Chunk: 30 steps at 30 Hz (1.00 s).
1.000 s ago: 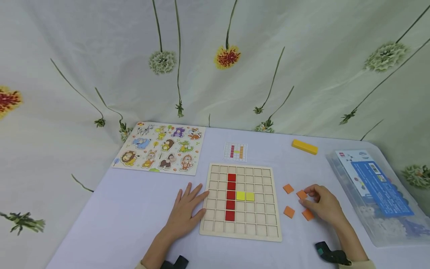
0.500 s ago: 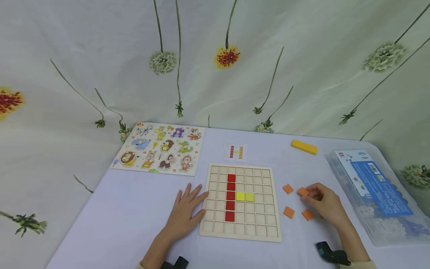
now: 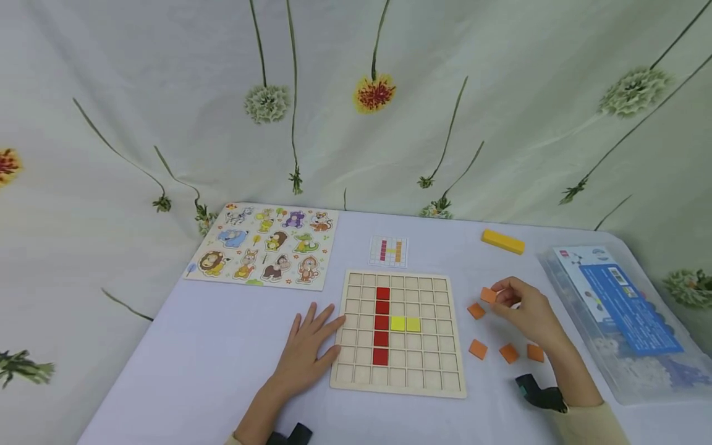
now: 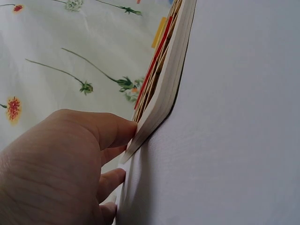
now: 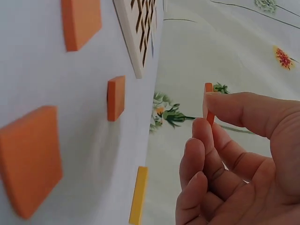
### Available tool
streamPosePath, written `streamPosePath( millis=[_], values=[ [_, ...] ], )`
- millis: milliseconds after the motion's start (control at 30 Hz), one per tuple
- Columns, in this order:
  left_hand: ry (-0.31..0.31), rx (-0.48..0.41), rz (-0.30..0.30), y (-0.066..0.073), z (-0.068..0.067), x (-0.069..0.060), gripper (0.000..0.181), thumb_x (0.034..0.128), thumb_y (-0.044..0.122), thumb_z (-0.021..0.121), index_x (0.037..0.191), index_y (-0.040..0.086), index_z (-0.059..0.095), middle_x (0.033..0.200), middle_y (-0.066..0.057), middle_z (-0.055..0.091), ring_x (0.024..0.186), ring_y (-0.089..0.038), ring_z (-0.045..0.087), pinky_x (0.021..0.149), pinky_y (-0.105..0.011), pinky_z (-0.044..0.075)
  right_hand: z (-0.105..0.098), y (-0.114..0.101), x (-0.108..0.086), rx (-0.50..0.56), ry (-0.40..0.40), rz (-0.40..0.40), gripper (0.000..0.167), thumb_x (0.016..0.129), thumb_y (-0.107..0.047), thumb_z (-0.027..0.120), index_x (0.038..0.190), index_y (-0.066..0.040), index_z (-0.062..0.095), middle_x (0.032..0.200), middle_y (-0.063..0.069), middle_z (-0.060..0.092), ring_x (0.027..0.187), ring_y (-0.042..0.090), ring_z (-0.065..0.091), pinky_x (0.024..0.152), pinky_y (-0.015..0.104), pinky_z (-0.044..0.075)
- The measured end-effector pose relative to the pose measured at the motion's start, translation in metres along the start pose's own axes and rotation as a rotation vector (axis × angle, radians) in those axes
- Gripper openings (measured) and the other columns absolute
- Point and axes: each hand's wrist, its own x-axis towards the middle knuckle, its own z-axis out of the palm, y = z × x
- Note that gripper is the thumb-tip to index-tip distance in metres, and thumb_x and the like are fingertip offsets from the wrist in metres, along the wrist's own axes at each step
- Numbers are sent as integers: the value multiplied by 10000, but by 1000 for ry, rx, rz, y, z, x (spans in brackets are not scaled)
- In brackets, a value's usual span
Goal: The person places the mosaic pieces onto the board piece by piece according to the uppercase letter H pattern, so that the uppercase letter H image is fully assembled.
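Observation:
A wooden grid board (image 3: 400,380) lies on the table, with a column of several red squares (image 3: 382,322) and two yellow squares (image 3: 405,324) in its cells. Spread beside the board, my left hand (image 3: 306,352) touches its left edge with the fingertips; the left wrist view shows the thumb against the board's side (image 4: 164,89). My right hand (image 3: 528,312) pinches an orange square (image 3: 488,295) between thumb and fingers, raised off the table in the right wrist view (image 5: 209,103). Several loose orange squares (image 3: 478,349) lie right of the board.
Behind the board is a small pattern card (image 3: 389,251). An animal picture board (image 3: 261,244) lies at the back left. A yellow block (image 3: 503,241) is at the back right, and a clear plastic box with a blue label (image 3: 634,309) stands at the far right.
My right hand has lifted the pinched orange square and moved it away from me and slightly left, uncovering another orange square near the wrist. My left hand has stayed in place.

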Motion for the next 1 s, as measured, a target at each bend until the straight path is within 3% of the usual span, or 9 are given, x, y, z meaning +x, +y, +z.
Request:
streamPosePath(
  millis=[433, 600, 1000],
  values=[
    [-11, -10, -4, 1, 0, 0, 491, 901, 286, 620, 1375, 165, 577, 1531, -103, 429, 1490, -403, 191, 1168, -641, 89, 27, -36, 38, 47, -210, -77, 231, 853, -74, 679, 1064, -16, 605, 830, 64, 576, 706, 176, 509, 538, 282, 438],
    [-13, -3, -8, 1, 1, 1, 493, 902, 299, 616, 1377, 173, 575, 1534, -95, 427, 1493, -394, 190, 1173, -630, 88, 39, -45, 48, 24, -295, -76, 238, 839, -109, 727, 1037, -50, 610, 799, 48, 565, 630, 165, 484, 447, 257, 374],
    [-16, 10, -12, 0, -1, 0, 494, 896, 284, 625, 1376, 180, 575, 1536, -90, 425, 1492, -394, 193, 1171, -635, 95, 61, -52, 59, -57, -345, -71, 197, 830, -66, 735, 984, -49, 613, 758, 35, 573, 650, 151, 498, 574, 263, 409]
  ],
)
